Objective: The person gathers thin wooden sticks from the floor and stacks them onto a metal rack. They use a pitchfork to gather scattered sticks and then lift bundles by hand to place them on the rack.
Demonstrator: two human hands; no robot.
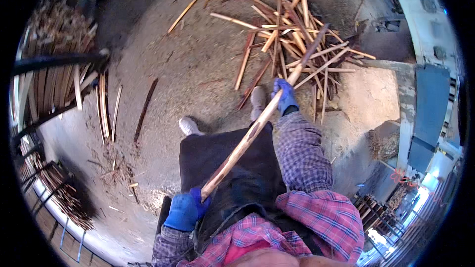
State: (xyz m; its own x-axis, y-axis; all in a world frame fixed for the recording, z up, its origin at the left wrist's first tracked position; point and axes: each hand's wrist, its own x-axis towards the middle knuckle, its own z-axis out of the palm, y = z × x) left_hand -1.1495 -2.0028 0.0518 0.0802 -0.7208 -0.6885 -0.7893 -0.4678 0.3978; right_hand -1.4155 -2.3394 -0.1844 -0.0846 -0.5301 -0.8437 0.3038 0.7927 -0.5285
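Note:
A long wooden pole (253,131), pale with patches of dark bark, slants across my lap from lower left to upper right. My left hand (184,210), in a blue glove, is closed round its near end. Farther up the pole, my right hand (283,96) grips it in a blue-purple glove. The far end of the pole reaches over a loose heap of wooden sticks (297,39), some peeled pale and some with bark. A dark apron (230,155) lies over my lap beneath the pole.
Loose strips (146,109) lie on the concrete floor (198,69) to the left. A metal rack (59,63) with stacked wood stands at the far left. Sawdust (371,94) covers a patch on the right, beside a blue-grey machine panel (429,109). My shoes (189,125) rest on the floor ahead.

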